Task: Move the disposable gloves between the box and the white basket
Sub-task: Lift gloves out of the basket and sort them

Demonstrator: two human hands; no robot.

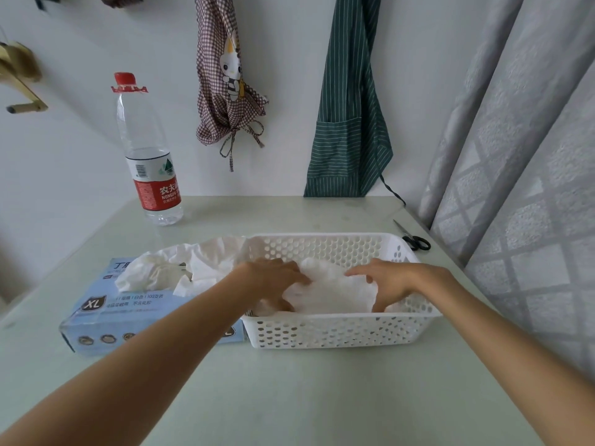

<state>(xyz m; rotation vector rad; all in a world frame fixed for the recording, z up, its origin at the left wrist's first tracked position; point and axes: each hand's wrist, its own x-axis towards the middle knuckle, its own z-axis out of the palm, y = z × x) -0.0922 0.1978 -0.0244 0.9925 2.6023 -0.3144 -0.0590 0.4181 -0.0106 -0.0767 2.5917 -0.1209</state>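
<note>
Both sets of fingers are down in the basket (341, 333): my left hand (273, 278) curls its fingers round one side of the white gloves (331, 291), my right hand (386, 281) pinches the other side. More gloves spill from the box (106, 320) just left of my left fingers, touching the basket. Beyond them stands a bottle (151, 162); scissors (415, 239) lie past my right fingers.

We see soft, even daylight with only faint shadows on the worktop (289, 397). Wide-angle distortion bends the edges, and the curtain (515, 188) leans. Focus is slightly soft throughout.
</note>
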